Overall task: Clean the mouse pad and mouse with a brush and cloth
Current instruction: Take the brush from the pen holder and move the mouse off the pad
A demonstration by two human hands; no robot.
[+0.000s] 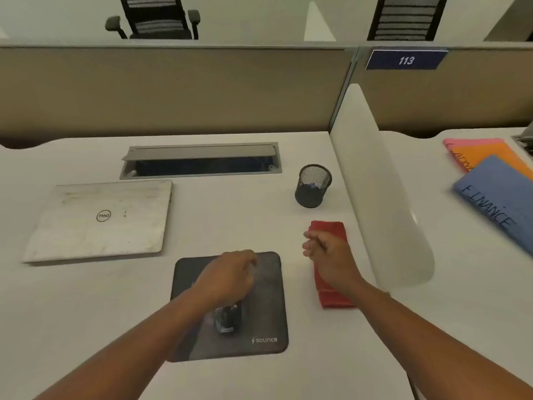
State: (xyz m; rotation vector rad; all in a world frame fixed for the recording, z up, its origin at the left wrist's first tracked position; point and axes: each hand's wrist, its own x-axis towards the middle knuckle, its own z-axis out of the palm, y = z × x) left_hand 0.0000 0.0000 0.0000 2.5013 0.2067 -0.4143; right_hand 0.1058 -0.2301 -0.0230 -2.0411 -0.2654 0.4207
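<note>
A dark grey mouse pad [268,301] with a "sounce" logo lies on the white desk. A black mouse [227,319] sits on its near middle. My left hand [227,277] hovers over the pad just beyond the mouse, fingers loosely curled, holding nothing. A folded red cloth [331,295] lies to the right of the pad. My right hand [327,255] is above the cloth's far half with its fingers loosely curled; I see nothing held in it. No brush is plainly visible; something dark lies inside the mesh cup.
A black mesh pen cup [313,187] stands beyond the cloth. A closed Dell laptop [98,220] lies at the left, with a cable tray [202,161] behind it. A white divider [383,192] bounds the desk on the right, with coloured folders [496,194] past it.
</note>
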